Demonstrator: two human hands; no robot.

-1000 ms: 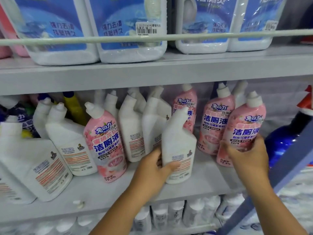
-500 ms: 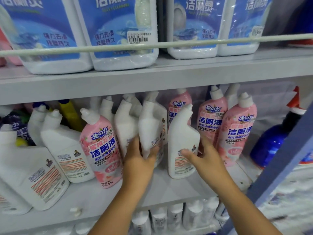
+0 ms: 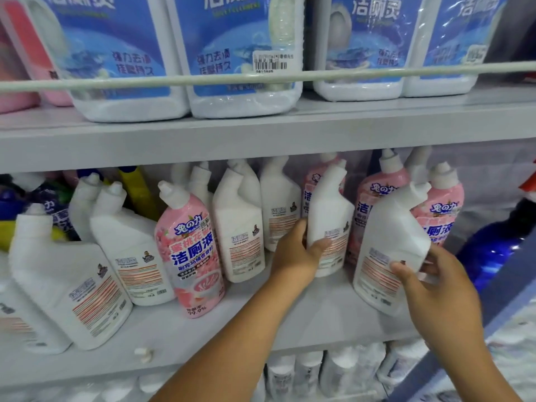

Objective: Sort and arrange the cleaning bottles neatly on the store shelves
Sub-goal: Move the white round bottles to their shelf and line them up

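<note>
White bottles are rigid, smooth plastic. My left hand (image 3: 293,250) grips one (image 3: 329,224) mid-body; my right hand (image 3: 435,282) another (image 3: 391,250), tilted, low down.

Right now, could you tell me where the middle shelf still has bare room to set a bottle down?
The front strip of the middle shelf is bare between the front pink bottle and the tilted white bottle held by the right hand, just below the left hand. Behind, bottles stand packed; the left end is crowded with large white bottles.
</note>
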